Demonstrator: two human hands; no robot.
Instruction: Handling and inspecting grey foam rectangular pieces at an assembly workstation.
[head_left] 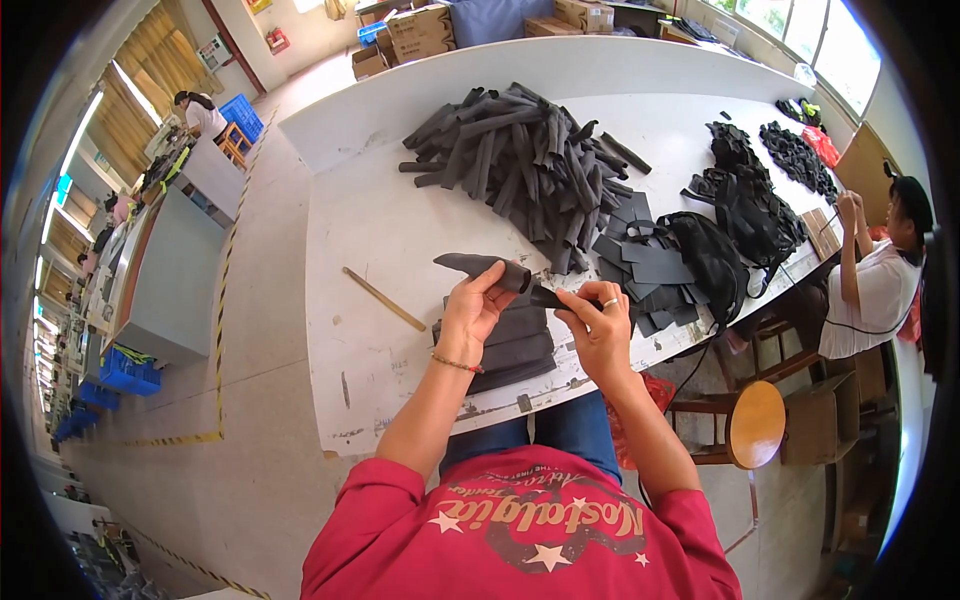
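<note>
My left hand (474,308) is closed around a dark grey fabric tube (468,264), whose flattened end points left. My right hand (600,322) pinches a narrow black piece (545,297) at the tube's right-hand opening. Whether this piece is part of the tube or separate, I cannot tell. Just below both hands lies a neat stack of flat dark fabric pieces (512,352) near the table's front edge. Beyond them rises a big heap of similar rolled fabric tubes (500,150). A thin wooden stick (385,298) rests to the left of the stack.
Loose dark rectangular pieces (655,268) and a black bag (708,255) lie right of the heap on the white table (350,220). More black items (740,165) are piled farther right. A co-worker (870,275) sits at the right, near a round wooden stool (757,425).
</note>
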